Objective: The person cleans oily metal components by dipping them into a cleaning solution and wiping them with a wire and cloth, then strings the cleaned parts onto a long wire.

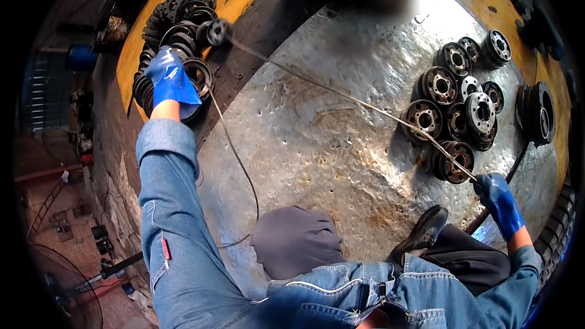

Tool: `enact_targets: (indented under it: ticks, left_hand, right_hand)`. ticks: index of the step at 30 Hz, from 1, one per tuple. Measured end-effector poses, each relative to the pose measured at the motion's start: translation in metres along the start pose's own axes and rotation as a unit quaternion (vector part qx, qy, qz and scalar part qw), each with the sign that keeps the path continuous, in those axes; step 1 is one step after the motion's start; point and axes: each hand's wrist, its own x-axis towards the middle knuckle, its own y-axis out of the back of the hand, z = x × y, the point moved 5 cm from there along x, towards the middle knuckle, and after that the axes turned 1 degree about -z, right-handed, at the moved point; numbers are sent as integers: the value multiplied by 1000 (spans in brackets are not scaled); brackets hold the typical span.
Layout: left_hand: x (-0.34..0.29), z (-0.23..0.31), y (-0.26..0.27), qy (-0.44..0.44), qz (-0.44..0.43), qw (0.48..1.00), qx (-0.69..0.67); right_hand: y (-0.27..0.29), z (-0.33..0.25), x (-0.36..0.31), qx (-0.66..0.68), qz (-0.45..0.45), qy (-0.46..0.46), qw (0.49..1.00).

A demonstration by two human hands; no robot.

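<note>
The right hand (496,200) is clenching a cord (344,95) slanting toward ten o'clock; the left hand (166,74), closure unclear, is touching rings (200,74). Scuffed metal (304,173) is gleaming, floor (58,207) showing at eight.

Passable room over the metal plate (304,164), rope (390,115) strung across, dark rings (181,35) left, round hubs (471,109) right

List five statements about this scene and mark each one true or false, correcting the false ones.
1. The left hand is at the dark rings. True.
2. The right hand holds a hammer. False: it holds a cord.
3. Both hands wear blue gloves. True.
4. The holed metal discs lie left of the left hand. False: they are on the right side of the picture.
5. The sleeves are red. False: they are blue denim.
</note>
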Motion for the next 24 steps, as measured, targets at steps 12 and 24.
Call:
enact_targets:
  ticks: [12,24]
  left_hand:
    - [-218,345,88,-421,-41,678,-600]
    - [-252,383,47,-480,-71,741,-464]
  right_hand:
    - [76,-121,5,12,-97,0,995]
    - [75,-163,46,559,-71,110,819]
